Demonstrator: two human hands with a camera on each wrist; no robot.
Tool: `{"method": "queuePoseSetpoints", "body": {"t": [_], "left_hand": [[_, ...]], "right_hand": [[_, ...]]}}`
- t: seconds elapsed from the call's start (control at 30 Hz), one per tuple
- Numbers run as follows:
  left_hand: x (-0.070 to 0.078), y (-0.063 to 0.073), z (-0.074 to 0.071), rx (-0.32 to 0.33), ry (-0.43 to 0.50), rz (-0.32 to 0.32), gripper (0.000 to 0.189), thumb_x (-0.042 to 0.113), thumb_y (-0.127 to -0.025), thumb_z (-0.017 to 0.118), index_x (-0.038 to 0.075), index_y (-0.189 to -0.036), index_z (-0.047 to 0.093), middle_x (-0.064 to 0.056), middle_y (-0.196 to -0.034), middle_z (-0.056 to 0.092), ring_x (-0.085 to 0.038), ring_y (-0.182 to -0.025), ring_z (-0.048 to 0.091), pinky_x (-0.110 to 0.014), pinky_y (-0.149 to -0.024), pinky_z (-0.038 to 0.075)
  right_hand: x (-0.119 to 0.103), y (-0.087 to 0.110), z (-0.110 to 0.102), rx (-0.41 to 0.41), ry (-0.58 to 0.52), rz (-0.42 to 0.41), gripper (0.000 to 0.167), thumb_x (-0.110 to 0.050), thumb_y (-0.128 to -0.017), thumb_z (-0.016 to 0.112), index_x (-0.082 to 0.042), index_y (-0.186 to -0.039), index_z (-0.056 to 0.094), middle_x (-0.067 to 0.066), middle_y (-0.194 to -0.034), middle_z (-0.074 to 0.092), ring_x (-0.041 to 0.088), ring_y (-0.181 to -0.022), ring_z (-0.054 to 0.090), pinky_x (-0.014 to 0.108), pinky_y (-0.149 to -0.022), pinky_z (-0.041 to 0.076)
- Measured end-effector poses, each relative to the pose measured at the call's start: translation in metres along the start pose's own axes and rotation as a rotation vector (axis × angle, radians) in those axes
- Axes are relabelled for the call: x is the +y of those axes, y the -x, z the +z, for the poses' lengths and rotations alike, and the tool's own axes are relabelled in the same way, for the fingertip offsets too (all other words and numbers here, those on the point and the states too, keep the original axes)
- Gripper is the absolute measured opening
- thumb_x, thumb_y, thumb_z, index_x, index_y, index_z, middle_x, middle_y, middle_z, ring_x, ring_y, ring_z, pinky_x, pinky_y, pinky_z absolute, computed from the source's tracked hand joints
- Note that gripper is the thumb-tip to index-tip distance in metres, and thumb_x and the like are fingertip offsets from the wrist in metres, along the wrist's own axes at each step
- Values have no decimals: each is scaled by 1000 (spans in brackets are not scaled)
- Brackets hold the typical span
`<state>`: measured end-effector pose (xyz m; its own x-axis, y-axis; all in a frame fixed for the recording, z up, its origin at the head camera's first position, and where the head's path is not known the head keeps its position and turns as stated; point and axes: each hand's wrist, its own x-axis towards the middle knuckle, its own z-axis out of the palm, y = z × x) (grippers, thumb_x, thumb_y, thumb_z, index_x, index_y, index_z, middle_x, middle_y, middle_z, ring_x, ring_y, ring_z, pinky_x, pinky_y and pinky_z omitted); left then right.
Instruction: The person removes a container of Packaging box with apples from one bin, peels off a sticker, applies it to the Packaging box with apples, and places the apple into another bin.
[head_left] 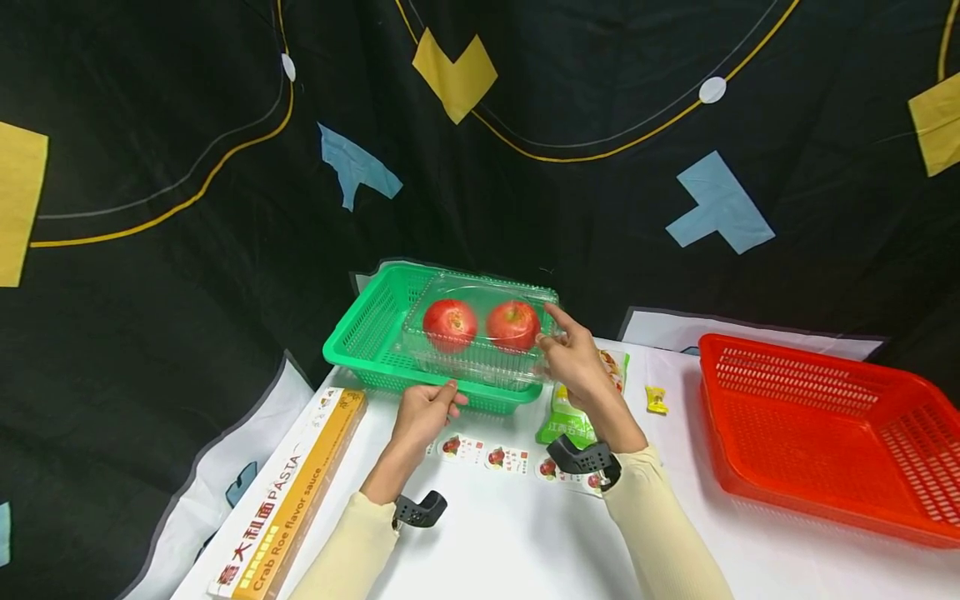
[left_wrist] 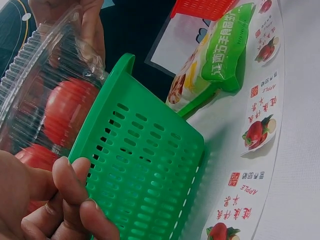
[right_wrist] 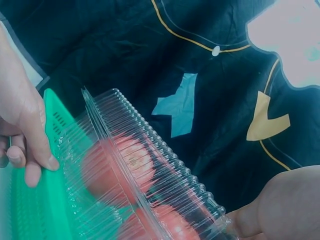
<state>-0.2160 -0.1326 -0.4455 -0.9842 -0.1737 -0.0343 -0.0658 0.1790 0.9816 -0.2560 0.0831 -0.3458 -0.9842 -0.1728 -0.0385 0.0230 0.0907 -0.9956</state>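
A clear plastic clamshell box [head_left: 480, 364] with two red apples [head_left: 450, 325] inside is tilted over the right part of a green basket [head_left: 360, 354]. My right hand [head_left: 573, 354] grips the box at its right end; in the right wrist view this hand [right_wrist: 280, 210] is partly hidden behind the plastic. My left hand [head_left: 426, 412] is at the basket's front rim, its fingers loosely curled. In the left wrist view the left fingers [left_wrist: 70, 187] overlap the rim and the box's near end, with nothing visibly held between them. Whether they touch the rim is hard to tell.
A red basket [head_left: 795, 450] stands at the right. Behind my right arm lies a green food bag [head_left: 567, 421], with a small yellow packet [head_left: 656, 400] beside it. A strip of apple stickers [head_left: 506, 459] lies in front, and a long pasta box [head_left: 292, 500] on the left.
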Motion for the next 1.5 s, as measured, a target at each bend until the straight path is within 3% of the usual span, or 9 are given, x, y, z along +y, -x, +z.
{"method": "queuePoseSetpoints", "body": {"t": [0.17, 0.33, 0.63, 0.87, 0.97, 1.1, 1.3, 1.5], "left_hand": [[-1, 0, 0, -5, 0, 4, 38, 23, -102, 55, -7, -87, 74, -1, -61, 58, -18, -65, 53, -31, -63, 45], [-1, 0, 0, -5, 5, -4, 38, 23, -102, 55, -6, -87, 74, -2, -61, 59, -22, -67, 54, -31, -63, 46], [1, 1, 0, -8, -2, -13, 39, 25, -102, 55, -6, -88, 74, -3, -62, 60, -24, -69, 56, -31, -63, 46], [2, 2, -1, -9, 8, -21, 39, 25, -102, 54, -6, -88, 74, -7, -65, 62, -37, -76, 59, -45, -72, 50], [1, 1, -1, -9, 9, -16, 39, 24, -102, 54, -6, -88, 74, -5, -63, 61, -32, -72, 58, -45, -71, 50], [1, 0, 0, -11, 6, -9, 39, 25, -102, 54, -6, -88, 74, -5, -63, 61, -27, -69, 57, -43, -70, 50], [1, 2, 0, -13, 6, -22, 39, 26, -103, 54, -1, -85, 75, -16, -71, 63, -38, -79, 59, -47, -73, 50], [0, 0, 0, -12, 1, -12, 40, 26, -103, 54, -3, -86, 75, -13, -68, 63, -40, -80, 59, -48, -74, 50]], "right_hand": [[1, 3, -2, 5, -1, 1, 58, -3, -101, 47, -15, -155, 30, 24, -136, 38, 9, -57, 36, 43, -82, 55], [1, 5, -4, 14, -4, 2, 59, -2, -101, 47, -14, -155, 30, 22, -121, 45, 12, -63, 39, 43, -81, 55], [1, 7, -11, 13, -10, 3, 60, -1, -100, 46, -15, -156, 29, 24, -115, 48, 28, -93, 49, 42, -81, 55], [0, 10, -14, 2, -19, -22, 59, 0, -100, 44, -12, -155, 28, 20, -106, 47, 19, -75, 45, 44, -81, 55], [1, 11, -16, -2, -29, -21, 58, 0, -101, 43, -13, -155, 28, 25, -116, 48, 21, -79, 50, 44, -83, 54], [0, 13, -19, 0, -36, -17, 58, 1, -101, 42, -13, -156, 28, 31, -126, 45, 35, -100, 56, 44, -84, 54], [0, 16, -23, 1, -28, 4, 58, 0, -101, 42, -13, -156, 28, 30, -121, 46, 27, -86, 61, 41, -80, 56], [1, 20, -28, -4, -21, -14, 59, 1, -100, 42, -11, -156, 27, 27, -116, 47, 23, -81, 56, 40, -81, 55]]}}
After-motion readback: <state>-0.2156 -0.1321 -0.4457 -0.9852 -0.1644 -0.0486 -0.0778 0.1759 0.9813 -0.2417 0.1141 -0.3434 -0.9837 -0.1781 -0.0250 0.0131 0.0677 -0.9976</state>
